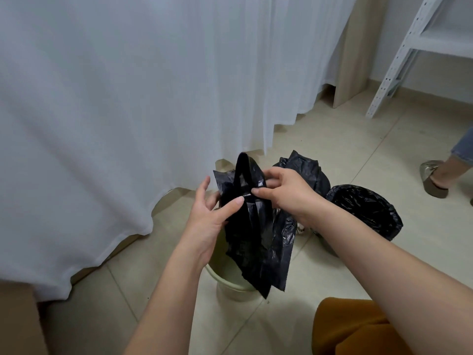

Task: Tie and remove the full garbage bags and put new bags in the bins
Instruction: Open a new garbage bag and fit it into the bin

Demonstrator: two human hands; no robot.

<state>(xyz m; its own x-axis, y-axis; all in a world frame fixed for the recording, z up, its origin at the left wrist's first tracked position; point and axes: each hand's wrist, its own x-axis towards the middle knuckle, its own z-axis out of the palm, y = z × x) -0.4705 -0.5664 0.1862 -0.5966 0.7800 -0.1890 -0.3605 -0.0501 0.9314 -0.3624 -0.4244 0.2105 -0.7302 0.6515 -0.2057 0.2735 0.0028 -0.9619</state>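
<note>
A new black plastic bag [258,242] with handle loops hangs flat and unopened above a pale green bin [230,288] on the floor. My left hand [210,216] pinches the bag's left edge near the top, thumb on the front. My right hand [284,193] pinches the bag's upper right part next to a handle loop. Behind my right hand stands a full black garbage bag [307,170]. To the right is a second bin lined with a black bag [366,211], its mouth open.
A white curtain [128,111] hangs close on the left and behind the bin. A white metal shelf [399,60] stands at the back right. Another person's foot [435,178] is at the right edge. My orange-clad knee [350,329] is low right. Tiled floor lies around.
</note>
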